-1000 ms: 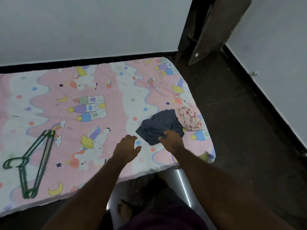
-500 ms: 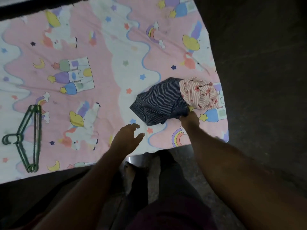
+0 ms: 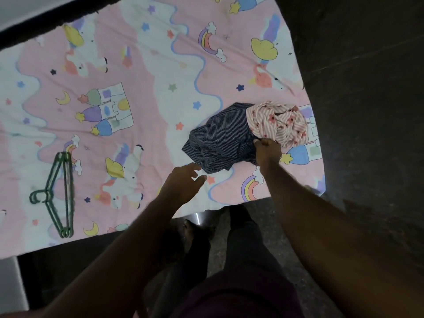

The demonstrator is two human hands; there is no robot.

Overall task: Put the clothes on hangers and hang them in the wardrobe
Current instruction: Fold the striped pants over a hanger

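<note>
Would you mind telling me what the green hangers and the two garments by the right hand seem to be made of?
The green hangers look like thin plastic or coated wire, slightly glossy; which of the two is unclear. The navy garment seems a light woven cloth, matte, with fine pale pinstripes and soft folds. The pink garment looks like similar thin fabric, striped with small flowers, crumpled loosely.

Bed with pink cartoon unicorn sheet (image 3: 146, 92), dark stone floor (image 3: 367, 111), pale wall (image 3: 23, 8), dim light
</note>
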